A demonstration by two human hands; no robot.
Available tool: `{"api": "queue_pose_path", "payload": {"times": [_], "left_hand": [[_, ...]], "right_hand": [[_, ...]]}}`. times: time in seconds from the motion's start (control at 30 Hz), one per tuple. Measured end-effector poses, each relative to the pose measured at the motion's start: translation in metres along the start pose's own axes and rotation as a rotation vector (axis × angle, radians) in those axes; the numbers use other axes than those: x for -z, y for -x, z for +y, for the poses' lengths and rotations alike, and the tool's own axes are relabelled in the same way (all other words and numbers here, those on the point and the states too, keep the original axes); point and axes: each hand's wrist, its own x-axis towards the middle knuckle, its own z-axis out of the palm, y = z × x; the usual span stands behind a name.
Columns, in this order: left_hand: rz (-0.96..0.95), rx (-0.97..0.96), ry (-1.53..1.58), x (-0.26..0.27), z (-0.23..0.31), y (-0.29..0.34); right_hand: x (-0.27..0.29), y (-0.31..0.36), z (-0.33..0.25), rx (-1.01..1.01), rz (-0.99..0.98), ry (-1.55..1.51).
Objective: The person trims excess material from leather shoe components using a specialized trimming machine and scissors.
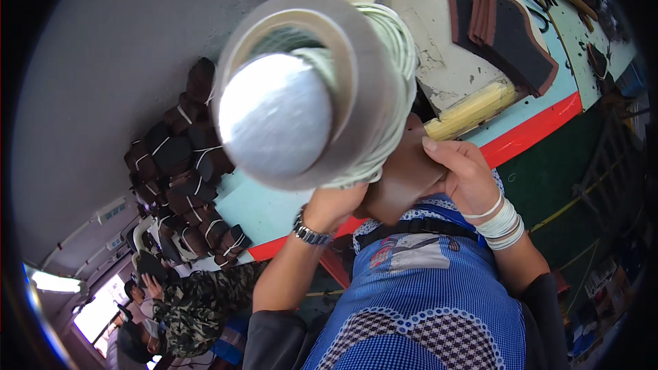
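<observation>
A brown piece [404,179] between two hands, above the blue apron [425,294] and by the worktop's [271,195] red edge.

The right hand [467,173] pinches the piece's right side, thumb on top, fingers beneath; white loops [504,225] circle that wrist. The left hand [337,204], with a watch [312,229] on its wrist, is at the piece's left edge, but its fingers are hidden, so its grip cannot be told. A blurred metal cap [275,123] hangs in front, pale green cord [397,62] looped beside it. Beyond the piece lie a yellow bar [473,108] and brown-edged dark pieces [510,44]; tied bundles [181,157] are heaped at left, near a co-worker in camouflage [195,308].
</observation>
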Motion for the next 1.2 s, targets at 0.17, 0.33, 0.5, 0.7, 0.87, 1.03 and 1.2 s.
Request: {"api": "queue_pose_path", "payload": {"times": [0.17, 0.33, 0.5, 0.7, 0.87, 1.03, 1.2], "left_hand": [[-0.297, -0.019, 0.086, 0.092, -0.010, -0.017], [-0.114, -0.127, -0.824, 0.046, 0.028, -0.017], [0.067, -0.181, -0.614, 0.054, -0.004, 0.029], [0.110, -0.251, -0.874, 0.035, -0.060, 0.051], [-0.156, -0.001, -0.455, 0.043, -0.008, 0.069], [-0.205, 0.012, -0.067, 0.033, 0.016, 0.053], [-0.169, 0.260, 0.225, 0.038, 0.033, 0.012]], "right_hand": [[-0.009, 0.018, 0.000, -0.099, -0.066, -0.072], [-0.002, -0.012, -0.003, 0.672, 0.352, 0.664], [0.020, 0.001, -0.072, 1.807, 0.944, 1.175], [0.032, 0.020, -0.041, 1.512, 0.650, 1.473], [0.002, 0.019, 0.029, 0.973, -0.140, 1.163], [0.010, 0.022, 0.009, 0.552, -0.110, 0.852], [0.011, -0.002, 0.006, 0.349, 0.012, 0.589]]}}
